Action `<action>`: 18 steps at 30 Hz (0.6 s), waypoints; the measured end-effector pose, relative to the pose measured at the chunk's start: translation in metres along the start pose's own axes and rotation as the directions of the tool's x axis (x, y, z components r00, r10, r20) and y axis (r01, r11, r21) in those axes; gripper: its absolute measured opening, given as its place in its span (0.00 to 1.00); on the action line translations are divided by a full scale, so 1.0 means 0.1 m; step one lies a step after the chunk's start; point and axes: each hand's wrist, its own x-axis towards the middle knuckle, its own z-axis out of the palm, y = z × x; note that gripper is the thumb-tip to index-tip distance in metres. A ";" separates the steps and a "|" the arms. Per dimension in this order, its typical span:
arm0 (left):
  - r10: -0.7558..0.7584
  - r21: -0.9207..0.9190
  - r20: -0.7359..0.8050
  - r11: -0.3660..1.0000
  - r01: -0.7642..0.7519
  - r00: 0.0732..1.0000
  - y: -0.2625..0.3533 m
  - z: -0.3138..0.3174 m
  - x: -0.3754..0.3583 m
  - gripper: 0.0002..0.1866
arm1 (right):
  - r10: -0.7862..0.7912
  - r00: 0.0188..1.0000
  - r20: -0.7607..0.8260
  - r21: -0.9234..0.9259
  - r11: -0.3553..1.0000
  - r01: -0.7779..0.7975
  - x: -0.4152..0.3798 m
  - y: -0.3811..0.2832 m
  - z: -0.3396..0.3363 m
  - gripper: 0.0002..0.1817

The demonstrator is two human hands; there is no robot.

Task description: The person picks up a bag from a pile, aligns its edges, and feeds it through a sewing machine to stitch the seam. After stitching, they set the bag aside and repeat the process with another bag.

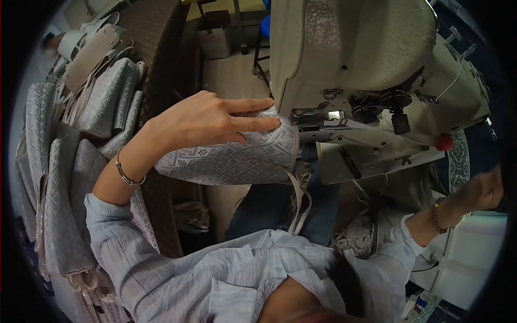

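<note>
My left hand (215, 119) lies over a silver-grey patterned fabric piece (231, 160), shaped like a bag body. Two of its fingers stretch out flat on the fabric, close beside the presser foot of a sewing machine (366, 48). The thumb is bent below them, and the other fingers are hidden. A pale strap (296, 202) hangs from the fabric's edge down towards my lap. Far to the right, my right hand (484, 189) is at the dark edge of the view. Its fingers look curled in; whatever they hold, if anything, cannot be made out.
Patterned bag pieces (64, 204) are heaped at the left, with a beige flat piece (91, 56) on top. A brown woven surface (153, 48) runs beside them. A red knob (444, 142) sticks out from the machine. Behind stands a carton (214, 35). Pale straps (355, 237) lie bundled near my right side.
</note>
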 end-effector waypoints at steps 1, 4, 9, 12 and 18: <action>-0.007 0.000 -0.003 1.000 0.007 1.000 0.00 0.00 -0.01 0.31 | -0.042 0.995 0.088 -0.048 0.998 0.046 0.03 0.11 0.07 0.15; -0.042 -0.025 0.020 0.999 0.042 0.999 0.00 0.01 -0.01 0.31 | -0.108 0.991 0.082 -0.009 0.994 0.109 -0.08 0.00 0.25 0.20; -0.046 -0.012 0.038 0.999 0.046 0.998 0.02 0.02 -0.03 0.30 | 0.055 0.995 -0.083 0.095 0.994 -0.047 -0.82 -0.01 0.44 0.28; -0.043 -0.013 0.027 0.999 0.043 0.999 0.06 0.02 -0.04 0.30 | 0.056 0.995 -0.086 0.141 0.989 -0.043 -0.88 -0.12 0.43 0.25; -0.044 -0.017 0.000 0.999 0.044 0.999 0.07 0.05 -0.05 0.30 | -0.412 0.851 -0.327 0.030 0.895 0.445 -0.40 0.03 0.39 0.21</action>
